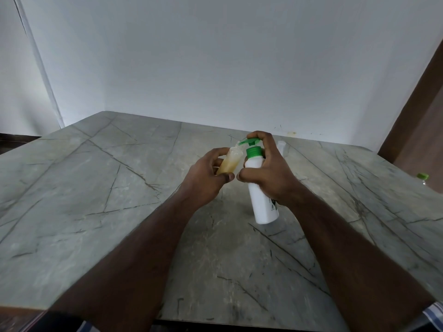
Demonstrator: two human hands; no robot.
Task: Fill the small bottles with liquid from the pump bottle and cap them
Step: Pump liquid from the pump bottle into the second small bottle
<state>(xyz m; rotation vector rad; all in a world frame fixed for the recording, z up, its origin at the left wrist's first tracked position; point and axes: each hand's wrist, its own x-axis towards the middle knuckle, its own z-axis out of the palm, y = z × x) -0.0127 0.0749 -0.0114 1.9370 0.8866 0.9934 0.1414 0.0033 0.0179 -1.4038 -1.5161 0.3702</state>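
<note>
My right hand [271, 173] grips a white pump bottle [261, 202] with a green pump head [250, 141], fingers curled over the head. The bottle stands tilted on the marble table [96, 200]. My left hand [206, 178] holds a small clear bottle [230, 161], tilted, holding yellowish liquid. Its open mouth sits right under the green spout. Another small clear bottle [281, 147] stands behind my right hand, mostly hidden.
A bottle with a green cap [423, 177] peeks in at the table's right edge. A white wall runs along the back of the table. A brown wooden frame [417, 111] rises at the right.
</note>
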